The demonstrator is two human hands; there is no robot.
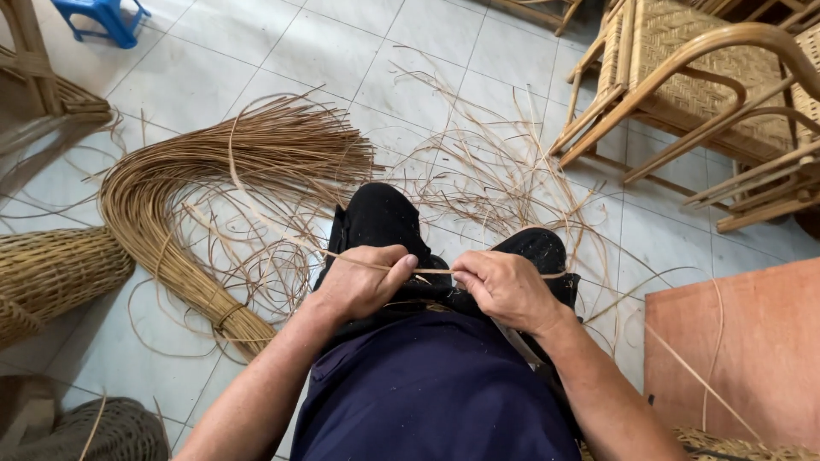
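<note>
Head view, looking down at a seated person's lap and a tiled floor (256, 51). Both hands meet over the knees. The left hand (363, 282) is closed, thumb and fingers pinching a thin rattan strip (431, 271). The right hand (504, 290) is closed too, gripping the same strip just beside the left, with what looks like a knife blade (517, 346) slanting down beneath its wrist; I cannot tell how it is held. The strip runs between the two hands, and its free end arcs away to the left over the floor.

To work it well, it seems wise to keep the strip taut and level between the two pinches, hands close together, and to move it evenly so it does not kink or split.

The strip is pale tan, narrow, flat and flexible.

To the left lies a tied bundle of rattan strips (171, 222), curved and fanning out. Loose shavings (504, 171) are scattered ahead of the knees. Rattan chairs (700, 85) stand upper right, a woven basket (51, 269) at left, a blue plastic stool (102, 17) upper left.
</note>
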